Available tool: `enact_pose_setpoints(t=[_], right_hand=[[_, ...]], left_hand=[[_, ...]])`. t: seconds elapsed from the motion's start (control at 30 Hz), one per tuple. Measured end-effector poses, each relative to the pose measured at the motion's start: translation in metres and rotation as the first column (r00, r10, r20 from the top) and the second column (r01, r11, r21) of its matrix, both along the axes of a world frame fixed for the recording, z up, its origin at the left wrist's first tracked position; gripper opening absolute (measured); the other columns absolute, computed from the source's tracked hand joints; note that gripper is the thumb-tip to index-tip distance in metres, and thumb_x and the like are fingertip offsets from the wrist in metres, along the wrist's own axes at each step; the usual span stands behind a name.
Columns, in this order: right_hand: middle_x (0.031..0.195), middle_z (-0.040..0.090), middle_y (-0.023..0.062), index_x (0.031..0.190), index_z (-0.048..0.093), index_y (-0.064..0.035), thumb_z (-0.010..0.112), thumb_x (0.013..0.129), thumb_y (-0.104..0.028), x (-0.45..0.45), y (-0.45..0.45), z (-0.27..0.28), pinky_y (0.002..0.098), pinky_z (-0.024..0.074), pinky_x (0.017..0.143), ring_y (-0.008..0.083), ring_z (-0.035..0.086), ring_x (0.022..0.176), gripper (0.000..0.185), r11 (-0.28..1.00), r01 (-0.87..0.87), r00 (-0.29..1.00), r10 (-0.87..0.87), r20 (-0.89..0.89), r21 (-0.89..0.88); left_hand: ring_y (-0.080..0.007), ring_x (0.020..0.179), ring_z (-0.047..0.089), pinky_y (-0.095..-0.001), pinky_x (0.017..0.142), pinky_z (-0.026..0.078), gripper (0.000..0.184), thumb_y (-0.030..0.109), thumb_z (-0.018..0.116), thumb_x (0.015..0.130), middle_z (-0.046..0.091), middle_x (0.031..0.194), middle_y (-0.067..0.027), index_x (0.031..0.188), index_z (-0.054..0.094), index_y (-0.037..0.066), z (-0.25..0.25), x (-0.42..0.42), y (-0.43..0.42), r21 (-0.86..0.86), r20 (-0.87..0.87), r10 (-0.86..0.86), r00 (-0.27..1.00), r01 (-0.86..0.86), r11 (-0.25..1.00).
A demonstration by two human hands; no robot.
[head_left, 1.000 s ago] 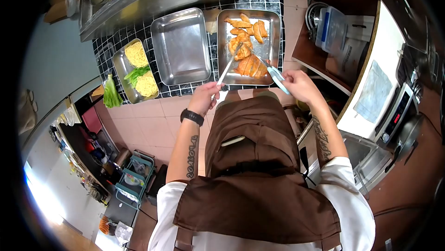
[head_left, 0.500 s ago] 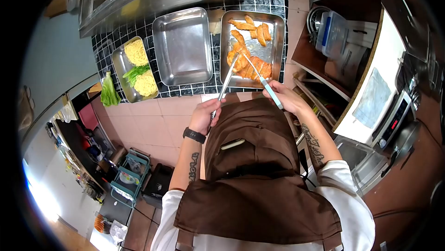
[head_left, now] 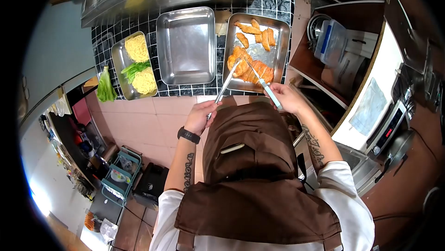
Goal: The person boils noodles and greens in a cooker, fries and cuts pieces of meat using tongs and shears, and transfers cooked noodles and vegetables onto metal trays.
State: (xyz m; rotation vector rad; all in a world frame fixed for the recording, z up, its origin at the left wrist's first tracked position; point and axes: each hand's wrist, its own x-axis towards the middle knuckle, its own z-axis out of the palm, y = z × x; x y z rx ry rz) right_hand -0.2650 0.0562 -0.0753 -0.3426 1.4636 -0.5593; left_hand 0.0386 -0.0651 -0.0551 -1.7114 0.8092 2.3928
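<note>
My left hand is closed round metal tongs, whose tips reach the uncut fried piece in the right metal tray. A pair of scissors with light blue handles is gripped in my right hand; its blades point into the same piece, beside the tong tips. Sliced fried meat lies close to the right of that piece. Several loose strips rest toward the tray's far side.
A bare metal tray stands left of the food tray. Farther left, a smaller tray holds two noodle portions and green leaves. Lettuce lies beside it on the tiled counter. A shelf with plastic containers stands right.
One strip has come apart from the larger piece and lies separately. The scissors, spread earlier, now look narrower. The view has shifted, so the trays appear farther right.
</note>
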Motion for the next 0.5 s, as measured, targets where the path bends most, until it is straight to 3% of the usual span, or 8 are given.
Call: enact_pose_setpoints(t=[0.2,0.33,0.37,0.5], right_hand=[[0.074,0.058,-0.0001,0.090,0.057,-0.0060,0.070,0.091,-0.042,-0.007,-0.022,0.016,0.0226,0.0444,0.056,0.0088,0.055,0.064,0.038,0.996,-0.055,0.993,0.047,0.111,0.067],[0.073,0.057,0.0008,0.090,0.055,-0.0056,0.071,0.089,-0.048,-0.007,-0.038,0.026,0.0243,0.0453,0.057,0.0094,0.055,0.064,0.046,0.990,-0.079,0.995,0.070,0.073,0.118],[0.067,0.057,0.0010,0.084,0.056,-0.0055,0.071,0.089,-0.049,-0.004,-0.042,0.026,0.0257,0.0452,0.054,0.0100,0.055,0.058,0.047,0.984,-0.088,0.996,0.089,-0.003,0.155],[0.060,0.056,0.0005,0.074,0.056,-0.0055,0.071,0.090,-0.047,-0.005,-0.038,-0.004,0.0272,0.0444,0.048,0.0107,0.054,0.050,0.047,0.993,-0.109,0.993,0.110,-0.044,0.034]], left_hand=[[-0.0047,0.045,0.039,-0.0204,0.041,0.027,0.026,0.018,0.056,0.101,0.052,0.065,0.0028,0.114,0.068,-0.001,0.002,0.002,-0.004,-0.001,-0.002,-0.009,1.000,0.009,1.000],[-0.0042,0.045,0.039,-0.0202,0.040,0.027,0.024,0.018,0.056,0.101,0.052,0.065,0.0030,0.112,0.068,0.000,0.003,0.000,-0.006,0.016,-0.016,-0.045,0.999,0.046,0.999],[-0.0043,0.045,0.039,-0.0202,0.040,0.027,0.024,0.018,0.056,0.101,0.052,0.064,0.0030,0.112,0.069,0.001,0.003,-0.001,-0.007,0.013,-0.023,-0.057,0.998,0.058,0.998],[-0.0045,0.045,0.038,-0.0203,0.040,0.027,0.025,0.018,0.055,0.101,0.051,0.063,0.0030,0.111,0.069,0.000,0.001,-0.002,-0.012,-0.018,-0.009,-0.075,0.997,0.075,0.997]])
